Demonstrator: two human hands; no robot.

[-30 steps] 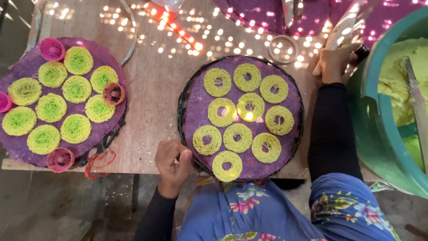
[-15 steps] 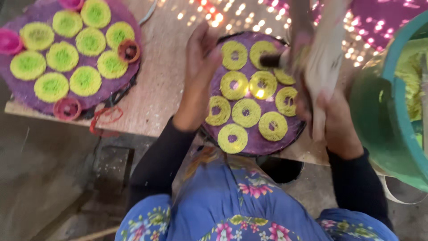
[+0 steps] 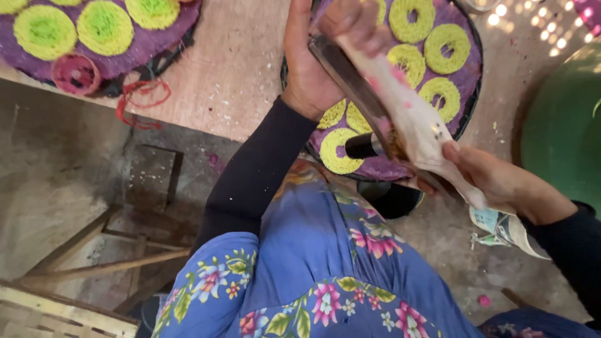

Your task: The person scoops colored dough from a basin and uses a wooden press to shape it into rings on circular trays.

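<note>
Head view looks down past a floral blue skirt (image 3: 325, 275) at a pale wooden table (image 3: 231, 69) over a dusty floor, purple round trays (image 3: 460, 94) of yellow-green rings (image 3: 441, 97) on top. Above the right tray, a long, stained whitish cloth-wrapped tool (image 3: 407, 119) slants across, dark bar along its edge. Left hand (image 3: 316, 62) grips its far end, right hand (image 3: 494, 178) clasps the near end.

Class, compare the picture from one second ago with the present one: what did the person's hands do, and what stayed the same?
Both hands rose off the table. The left hand and right hand now hold a long pale cloth-wrapped press over the near purple tray; earlier the left rested at its rim, the right by the green tub. The yellow-green rings stay put.
</note>
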